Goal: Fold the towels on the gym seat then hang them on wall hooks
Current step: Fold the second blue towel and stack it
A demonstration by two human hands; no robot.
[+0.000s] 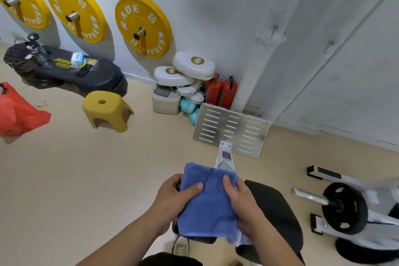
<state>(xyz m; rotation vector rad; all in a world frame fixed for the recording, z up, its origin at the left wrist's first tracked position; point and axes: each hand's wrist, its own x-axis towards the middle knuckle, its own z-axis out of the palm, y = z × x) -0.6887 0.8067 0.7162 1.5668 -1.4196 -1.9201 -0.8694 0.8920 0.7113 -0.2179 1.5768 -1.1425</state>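
At six o'clock, close under the camera, I see the folded blue towel (208, 201) over the left edge of the black gym seat (274, 207). A pale cloth (241, 241) peeks out beneath, mostly hidden. The left hand (172, 198) and right hand (241, 203) pinch the towel's sides, thumbs on top, other fingers hidden underneath. Far off at one o'clock, two small grey pegs (275, 27) dot the wall.

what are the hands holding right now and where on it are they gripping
Both hold the folded blue towel: the left hand grips its left edge, the right hand its right edge, thumbs on top.
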